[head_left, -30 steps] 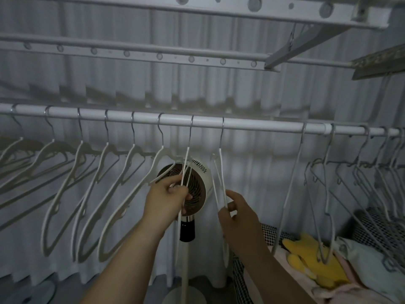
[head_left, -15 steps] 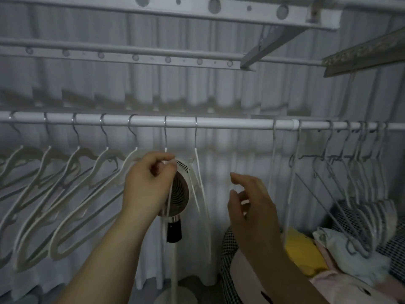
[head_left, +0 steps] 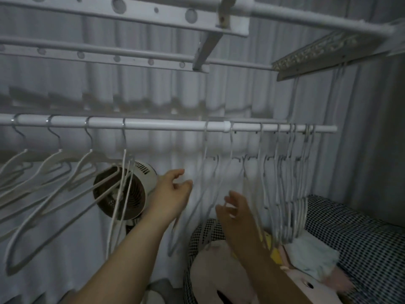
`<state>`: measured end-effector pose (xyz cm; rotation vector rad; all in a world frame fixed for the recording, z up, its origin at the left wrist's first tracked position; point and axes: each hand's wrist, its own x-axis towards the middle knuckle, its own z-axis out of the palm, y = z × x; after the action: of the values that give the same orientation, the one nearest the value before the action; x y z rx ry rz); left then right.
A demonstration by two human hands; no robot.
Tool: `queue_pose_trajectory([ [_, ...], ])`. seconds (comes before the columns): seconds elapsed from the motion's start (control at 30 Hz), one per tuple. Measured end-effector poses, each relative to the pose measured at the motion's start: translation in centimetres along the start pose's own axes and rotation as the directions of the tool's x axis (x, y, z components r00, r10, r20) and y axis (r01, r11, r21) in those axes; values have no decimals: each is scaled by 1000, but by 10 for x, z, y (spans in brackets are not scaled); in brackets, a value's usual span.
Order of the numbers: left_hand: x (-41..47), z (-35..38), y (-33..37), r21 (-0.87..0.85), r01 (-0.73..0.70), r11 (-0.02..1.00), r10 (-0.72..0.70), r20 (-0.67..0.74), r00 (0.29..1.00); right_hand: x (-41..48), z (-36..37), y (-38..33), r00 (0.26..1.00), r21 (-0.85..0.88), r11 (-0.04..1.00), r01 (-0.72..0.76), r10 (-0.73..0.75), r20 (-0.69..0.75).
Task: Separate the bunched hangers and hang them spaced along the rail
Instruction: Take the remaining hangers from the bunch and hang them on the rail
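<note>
Four hangers [head_left: 54, 178] sit spaced out on the rail [head_left: 166, 126] off to the left of the fingers, and both hands are empty, between grabs. The left hand [head_left: 173, 194] has its fingers spread and curled just short of the nearest loose hanger [head_left: 205, 183]; the right hand [head_left: 234, 213] hovers lower with fingers apart, the wires blurring past its fingertips, contact impossible to call. Two loose hangers hang just above and beyond the fingers; further right the bunched hangers [head_left: 291, 189] crowd the rail's end, roughly five or six hooks, too smeared to count surely. Next move, I reckon: pinch that nearest one and slide it left into the bare gap.
</note>
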<state>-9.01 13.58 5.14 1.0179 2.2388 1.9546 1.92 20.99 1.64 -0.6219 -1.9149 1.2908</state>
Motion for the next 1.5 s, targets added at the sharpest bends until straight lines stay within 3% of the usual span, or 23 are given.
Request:
queue_pose_trajectory([
  [0.1,-6,20,-6,-30,132,991,-128,98,987,6,-3,3,983,97,985,-140,127,137],
  [0.23,-13,32,-9,-136,275,952,-255,149,955,19,-2,8,964,170,967,-189,150,220],
  [0.47,-22,35,-6,-230,271,935,-272,30,962,27,-8,15,901,303,884,-356,238,364],
  [0.6,-19,29,-7,-230,248,941,-260,-24,965,26,-9,7,896,430,822,-374,201,395],
  [0.7,-15,23,-9,-245,223,943,-244,-60,968,27,-6,2,920,521,778,-351,185,345],
  [0.87,-9,9,-10,-269,165,949,-195,-86,977,32,2,-7,961,386,894,-226,140,239],
  [1.03,-6,-7,-12,-244,116,963,-139,-78,987,41,12,-8,979,332,924,-187,149,137],
  [1.2,-7,-20,-15,-241,116,964,-139,-83,987,38,14,-11,979,378,906,-188,140,150],
  [1.37,-8,-28,-13,-310,123,943,-166,-117,979,31,11,-10,994,255,967,2,-29,102],
  [1.5,-8,-37,-14,-337,127,933,-177,-121,977,29,18,-16,988,215,976,34,-66,142],
])
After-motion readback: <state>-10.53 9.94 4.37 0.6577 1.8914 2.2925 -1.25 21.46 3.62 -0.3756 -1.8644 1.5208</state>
